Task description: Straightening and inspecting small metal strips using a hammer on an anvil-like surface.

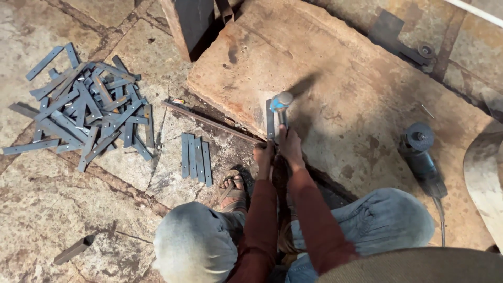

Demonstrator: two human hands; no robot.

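Looking straight down past both knees here, and the person is squatting at the edge of a big rust-stained metal plate (335,78) that lies on the stone floor (47,209) and serves as the worktop. The right hand (290,147) is wrapped tight round the handle of a hammer (281,105), head up near the top of its arc or resting just over the work, hard to say which. The left hand (263,154) is closed on the near end of a flat steel strip (270,119), pinning it upright along the plate's edge, right beside the hammer head. Both forearms run forward close together between the knees, sleeves dark red, wrists nearly touching. How far along? My read: a good way in but not finished. Off to the left there's a big loose heap of flat strips (86,107) scattered across the floor, and nearer in, four strips (196,157) laid neatly side by side. Which lot is worked and which is waiting, I cannot tell from here; the tidy four look sorted, the heap looks tossed. A long thin bar (209,121) lies slanted along the plate's edge. An angle grinder (422,157) sits idle on the plate at right, well apart from the hands, cord trailing down. One sandalled foot (234,188) shows beneath.
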